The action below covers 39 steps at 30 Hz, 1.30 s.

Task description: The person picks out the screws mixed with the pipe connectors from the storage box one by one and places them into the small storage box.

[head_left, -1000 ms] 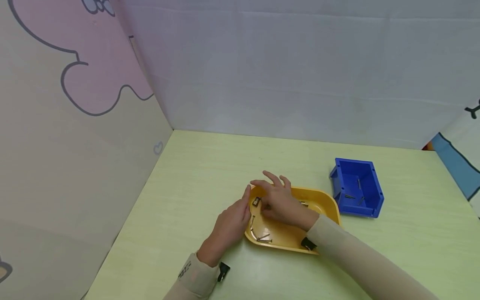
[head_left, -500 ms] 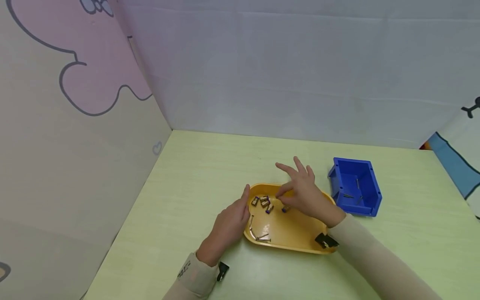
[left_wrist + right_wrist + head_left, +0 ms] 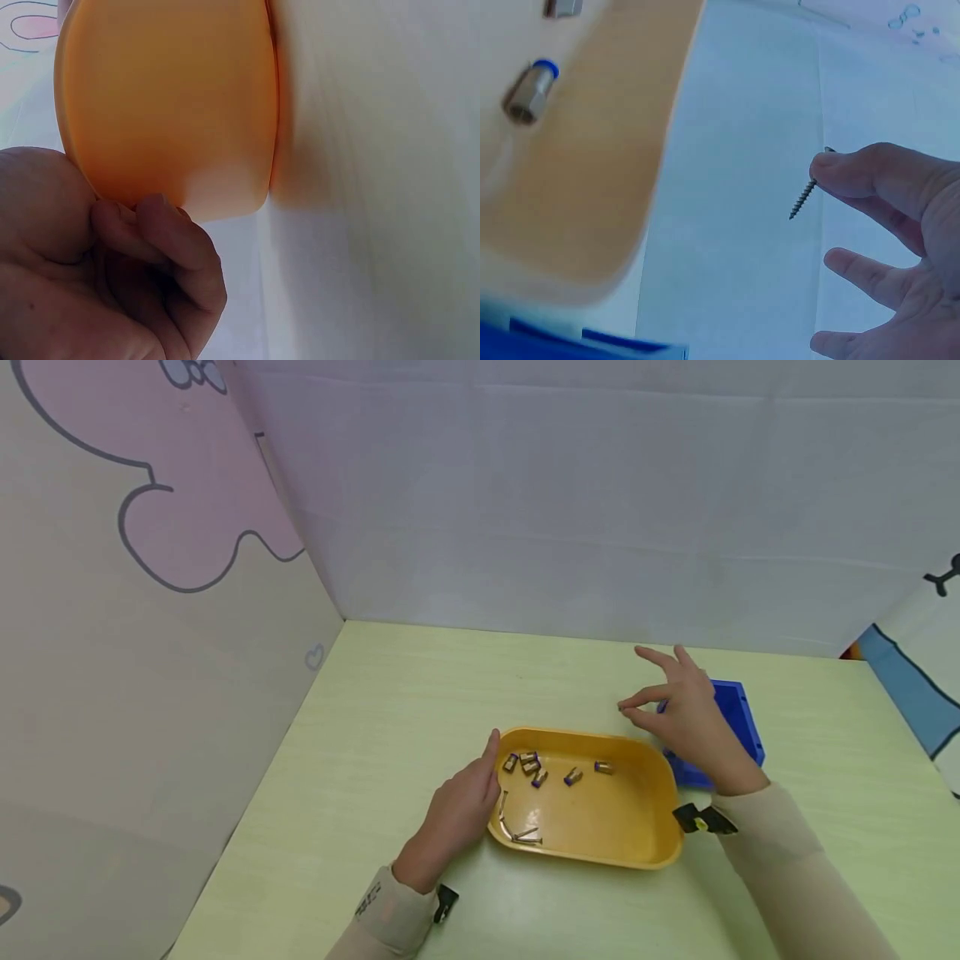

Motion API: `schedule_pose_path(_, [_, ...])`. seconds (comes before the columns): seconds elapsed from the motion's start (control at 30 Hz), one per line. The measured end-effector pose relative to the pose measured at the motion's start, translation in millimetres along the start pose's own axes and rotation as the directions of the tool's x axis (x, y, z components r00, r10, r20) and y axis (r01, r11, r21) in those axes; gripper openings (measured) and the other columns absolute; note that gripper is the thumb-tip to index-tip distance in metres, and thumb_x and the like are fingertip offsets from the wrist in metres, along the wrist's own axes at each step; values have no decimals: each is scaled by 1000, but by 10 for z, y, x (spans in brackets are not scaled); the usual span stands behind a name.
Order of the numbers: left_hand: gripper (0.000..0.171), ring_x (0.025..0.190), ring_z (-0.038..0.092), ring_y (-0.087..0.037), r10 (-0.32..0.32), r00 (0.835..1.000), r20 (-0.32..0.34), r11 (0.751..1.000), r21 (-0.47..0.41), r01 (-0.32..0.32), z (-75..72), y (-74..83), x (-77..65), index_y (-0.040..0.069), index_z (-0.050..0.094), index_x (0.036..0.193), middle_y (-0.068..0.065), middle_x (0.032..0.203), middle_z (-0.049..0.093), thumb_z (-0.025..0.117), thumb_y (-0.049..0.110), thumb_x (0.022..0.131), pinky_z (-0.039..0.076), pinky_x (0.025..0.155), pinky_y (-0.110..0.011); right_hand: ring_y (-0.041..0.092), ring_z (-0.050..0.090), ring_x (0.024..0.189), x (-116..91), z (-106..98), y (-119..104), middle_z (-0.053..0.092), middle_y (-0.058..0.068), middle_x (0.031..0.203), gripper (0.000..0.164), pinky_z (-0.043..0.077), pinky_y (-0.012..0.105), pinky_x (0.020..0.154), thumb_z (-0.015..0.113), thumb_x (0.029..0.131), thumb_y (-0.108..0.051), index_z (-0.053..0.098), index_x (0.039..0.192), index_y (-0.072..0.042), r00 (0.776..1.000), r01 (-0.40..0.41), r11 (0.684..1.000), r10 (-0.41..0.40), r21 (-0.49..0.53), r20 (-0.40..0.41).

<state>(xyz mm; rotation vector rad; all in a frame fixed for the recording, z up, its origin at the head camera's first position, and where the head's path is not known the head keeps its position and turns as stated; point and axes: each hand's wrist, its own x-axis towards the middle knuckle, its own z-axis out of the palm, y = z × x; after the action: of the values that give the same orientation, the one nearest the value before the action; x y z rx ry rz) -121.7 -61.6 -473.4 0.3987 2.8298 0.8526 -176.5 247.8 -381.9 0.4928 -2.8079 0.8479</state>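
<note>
My right hand point(image 3: 690, 718) pinches a small screw point(image 3: 802, 200) between thumb and forefinger, its threaded tip pointing down and the other fingers spread. This hand is raised over the left side of the blue bin point(image 3: 738, 714) and hides much of it. My left hand point(image 3: 459, 810) grips the left end of the yellow tray point(image 3: 600, 831); in the left wrist view its curled fingers point(image 3: 176, 232) lie against the tray's outer wall. Inside the tray, several metal fittings point(image 3: 573, 777) with blue rings lie towards the back, and several screws point(image 3: 527, 837) lie at the front left.
The tray and bin stand close together on a pale yellow-green table point(image 3: 390, 710). A white cloth wall point(image 3: 562, 510) rises behind the table, and a printed panel point(image 3: 187, 693) borders the left side. Black clips point(image 3: 705, 819) sit at both sleeve cuffs.
My right hand has moved from inside the tray up and right to the blue bin, carrying the screw and uncovering the fittings. My left hand has stayed at the tray's end.
</note>
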Motion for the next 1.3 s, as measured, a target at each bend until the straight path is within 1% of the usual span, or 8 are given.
schedule_pose_path(0.23, [60, 80, 53, -16, -2, 1000, 1, 1000, -7, 2, -14, -7, -6, 18, 15, 161, -7, 142, 57, 39, 23, 107, 44, 65, -32, 58, 12, 143, -89, -156, 276, 42, 26, 149, 7, 6, 78, 105, 80, 82, -8, 81, 87, -3, 997, -32, 999, 30, -21, -73])
schedule_pose_path(0.4, [60, 71, 49, -15, 3, 1000, -6, 1000, -8, -3, -14, -14, -1, 18, 14, 161, -7, 135, 61, 39, 22, 107, 40, 58, -31, 56, 9, 144, -169, -201, 465, 38, 25, 151, 11, 4, 81, 100, 77, 85, -8, 79, 89, 2, 987, -153, 987, 150, -41, -57])
schedule_pose_path(0.57, [60, 76, 51, -16, 10, 1000, -5, 1000, -7, -10, -10, -24, -1, 18, 14, 161, -8, 138, 59, 39, 22, 107, 42, 61, -32, 55, 9, 144, -244, -191, 604, 37, 24, 152, 14, 8, 82, 98, 76, 87, -11, 78, 91, 3, 965, -261, 961, 259, -86, -37])
schedule_pose_path(0.67, [60, 80, 52, -16, 10, 1000, -3, 1000, -9, -10, -11, -23, 0, 17, 14, 161, -8, 141, 57, 39, 22, 107, 43, 64, -33, 54, 8, 145, -294, -186, 676, 37, 25, 151, 16, 10, 82, 97, 76, 87, -13, 78, 91, 2, 954, -298, 947, 296, -119, -35])
schedule_pose_path(0.8, [60, 79, 51, -16, 9, 1000, -2, 1000, -12, -9, -10, -19, -1, 18, 13, 161, -8, 140, 58, 39, 22, 107, 43, 64, -32, 52, 5, 146, -361, -204, 774, 35, 25, 152, 18, 12, 80, 100, 75, 87, -15, 78, 92, 2, 937, -348, 922, 350, -169, -24])
schedule_pose_path(1.03, [60, 86, 56, -16, 5, 1000, 1, 1000, -7, -5, -15, -20, -2, 19, 12, 162, -7, 144, 55, 38, 23, 107, 48, 70, -35, 58, 11, 140, -454, -191, 873, 34, 29, 151, 21, 19, 78, 96, 71, 90, -17, 77, 95, 3, 884, -459, 864, 468, -205, -7])
schedule_pose_path(1.17, [60, 86, 55, -17, 13, 1000, -4, 1000, -7, -13, -18, -24, 3, 18, 13, 161, -7, 145, 54, 38, 22, 107, 46, 67, -34, 58, 11, 140, -475, -170, 906, 31, 30, 151, 21, 17, 77, 98, 71, 91, -15, 76, 96, 5, 860, -503, 838, 509, -211, -31])
schedule_pose_path(1.3, [59, 88, 56, -16, 26, 1000, -10, 1000, -6, -26, -10, -34, 8, 16, 13, 161, -8, 145, 54, 37, 22, 108, 46, 67, -34, 57, 9, 142, -486, -162, 903, 29, 30, 153, 20, 14, 76, 102, 72, 90, -13, 75, 96, 6, 849, -526, 828, 525, -194, -57])
